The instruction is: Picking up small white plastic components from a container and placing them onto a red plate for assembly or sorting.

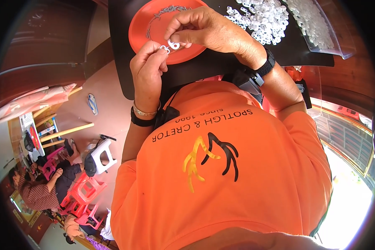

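Note:
Both my hands meet over the near part of a round red plate [139,31], fingers closed in pinches. My left hand [147,71] grips a small white plastic cable clip [165,49] between thumb and forefinger. Beside it, almost touching, another white cable clip [173,44] sits at the fingertips of my right hand [204,31]. Whether a nail is in either clip, I cannot make out. Loose grey nails [171,9] lie in the plate, mostly along its far side. To the right of my right hand a pile of white cable clips [268,21] rests on the black tabletop [121,50].
A clear plastic tray [345,54] full of small whitish pieces stands at the far right of the table. Off to the left are a sandal [92,104] on the floor, a white stool [103,156], red stools [83,191] and a seated person [41,193].

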Demonstrator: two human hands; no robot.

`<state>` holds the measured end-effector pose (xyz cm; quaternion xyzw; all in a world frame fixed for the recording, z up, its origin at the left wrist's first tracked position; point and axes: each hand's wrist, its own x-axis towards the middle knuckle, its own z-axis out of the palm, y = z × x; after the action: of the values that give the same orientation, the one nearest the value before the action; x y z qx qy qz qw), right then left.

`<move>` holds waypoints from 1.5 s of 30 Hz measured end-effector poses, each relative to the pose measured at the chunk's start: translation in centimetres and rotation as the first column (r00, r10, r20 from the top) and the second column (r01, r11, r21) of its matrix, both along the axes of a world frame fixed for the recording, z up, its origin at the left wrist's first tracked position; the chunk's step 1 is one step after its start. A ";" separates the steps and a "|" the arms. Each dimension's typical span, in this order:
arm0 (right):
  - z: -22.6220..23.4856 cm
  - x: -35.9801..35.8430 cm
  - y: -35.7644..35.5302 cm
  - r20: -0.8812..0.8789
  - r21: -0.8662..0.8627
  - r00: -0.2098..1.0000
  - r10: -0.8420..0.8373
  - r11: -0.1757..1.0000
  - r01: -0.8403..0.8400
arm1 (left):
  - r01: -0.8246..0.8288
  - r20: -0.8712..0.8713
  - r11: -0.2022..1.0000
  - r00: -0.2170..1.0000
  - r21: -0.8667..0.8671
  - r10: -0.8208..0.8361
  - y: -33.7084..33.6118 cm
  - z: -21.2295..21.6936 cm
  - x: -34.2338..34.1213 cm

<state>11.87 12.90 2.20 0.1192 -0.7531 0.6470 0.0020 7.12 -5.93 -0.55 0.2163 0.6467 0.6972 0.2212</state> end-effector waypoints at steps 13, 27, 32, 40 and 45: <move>0.2 -0.5 -0.2 0.001 -0.026 1.000 -0.001 1.000 0.001 | 0.021 -0.018 0.999 1.000 0.032 -0.020 0.2 -0.4 0.1; -0.7 0.8 -2.1 -0.138 0.024 0.959 -0.248 0.967 0.254 | -0.045 0.128 0.976 0.992 0.214 0.018 1.4 0.2 0.2; 0.0 1.2 -2.3 -0.259 0.207 0.926 -0.275 0.921 0.331 | -0.056 0.167 0.965 0.986 0.257 0.013 1.5 0.1 0.2; -0.5 1.0 -2.3 -0.444 0.298 0.872 -0.206 0.884 0.360 | -0.020 0.133 0.970 0.991 0.242 -0.012 1.4 -0.3 -0.1; -1.0 0.9 -3.0 -0.562 0.420 0.803 -0.197 0.768 0.483 | -0.041 0.113 0.975 0.993 0.217 0.016 1.7 0.1 0.4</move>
<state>12.74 9.95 1.21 0.1299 -0.8879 0.3420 0.2789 7.53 -4.27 -0.41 0.1910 0.5556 0.7783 0.2213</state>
